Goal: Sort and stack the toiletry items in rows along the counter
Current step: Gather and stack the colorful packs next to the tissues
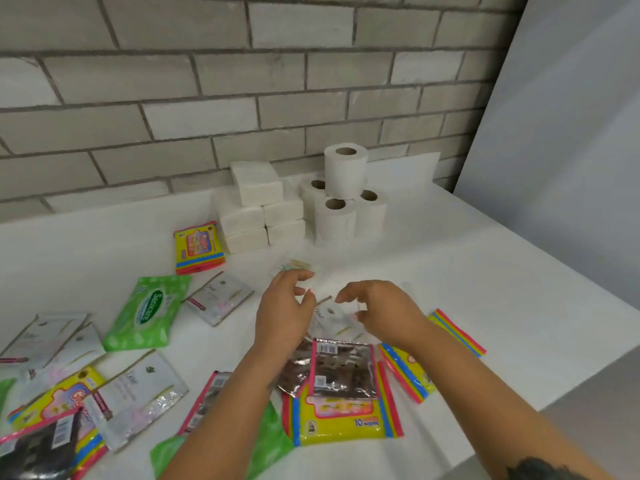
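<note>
My left hand (284, 313) and my right hand (379, 308) hover side by side over the middle of the white counter (485, 265), fingers curled and apart, holding nothing. Between and just below them lies a white Dove sachet (330, 320). A small clear packet (294, 266) lies just beyond my left fingertips. At the back stand stacked white tissue packs (259, 206) and a pyramid of toilet rolls (343, 195). A yellow wipes pack (198, 247) sits left of the tissue stack.
Loose items lie across the near counter: a green SaniCare pack (149, 311), white Dove sachets (220, 297), silver-pink packets (341, 368), yellow wipes packs (341, 419) and striped packs (457, 332). A brick wall (207, 98) runs behind; the counter edge drops at the right.
</note>
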The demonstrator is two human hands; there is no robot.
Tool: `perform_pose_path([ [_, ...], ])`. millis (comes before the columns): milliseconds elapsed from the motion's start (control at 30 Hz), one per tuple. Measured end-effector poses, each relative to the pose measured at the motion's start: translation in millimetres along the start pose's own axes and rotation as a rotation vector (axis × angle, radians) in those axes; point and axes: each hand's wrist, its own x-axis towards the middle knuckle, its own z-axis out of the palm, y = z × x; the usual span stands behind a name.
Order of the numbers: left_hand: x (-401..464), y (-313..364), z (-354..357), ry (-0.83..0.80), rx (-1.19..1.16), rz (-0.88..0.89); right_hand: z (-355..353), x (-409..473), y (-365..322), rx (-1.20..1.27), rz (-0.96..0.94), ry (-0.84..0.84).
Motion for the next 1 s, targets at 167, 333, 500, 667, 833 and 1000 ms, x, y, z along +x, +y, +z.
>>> perform_pose_path([
  [167, -20.2, 19.6, 28.8, -0.025, -0.021, -0.048, -22.4, -21.6, 42.1, -0.227, 0.048, -0.258],
  [333, -34.6, 29.0, 42.9, -0.024, -0.008, -0.067, -16.8, -25.7, 66.8, -0.351, 0.045, -0.383],
  [500, -42.4, 30.6, 46.1, -0.02, 0.014, -0.098, -16.9, -20.3, 70.5, -0.374, 0.016, -0.412],
  [667, -45.0, 31.2, 46.4, -0.014, -0.016, -0.104, -17.2, -9.4, 73.1, -0.503, -0.016, -0.441],
  [833, -42.1, 27.2, 44.1, -0.016, -0.081, -0.129, -39.8, -2.4, 65.4, -0.278, 0.012, -0.466],
  [1000, -37.9, 26.8, 31.4, 0.023, -0.162, -0.138, -56.8, 8.2, 41.8, 0.023, -0.037, -0.313],
])
